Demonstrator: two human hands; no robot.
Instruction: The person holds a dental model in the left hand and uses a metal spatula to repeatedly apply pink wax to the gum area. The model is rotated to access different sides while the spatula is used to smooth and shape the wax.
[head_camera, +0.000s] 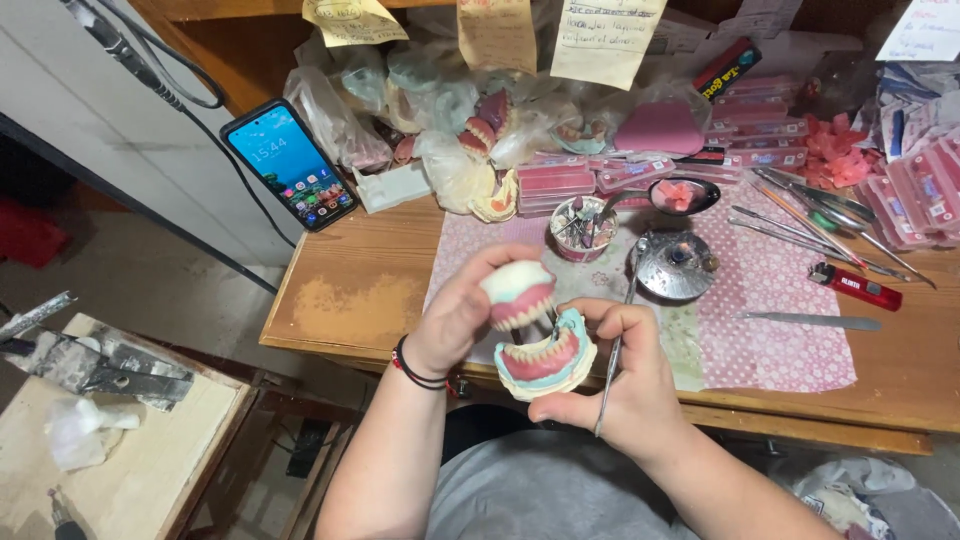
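We grip the upper denture (518, 292) in our left hand (455, 315) just above the lower denture (545, 362), which our right hand (625, 385) clasps with a metal tool (610, 375).

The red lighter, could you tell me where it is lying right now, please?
In the head view, the red lighter lies on the right of the wooden bench, at the edge of the pink floral cloth, between the long metal instruments and a flat metal blade.

Bare forearms, a black-and-red wristband (412, 368) on the left, grey shirt (540, 500).
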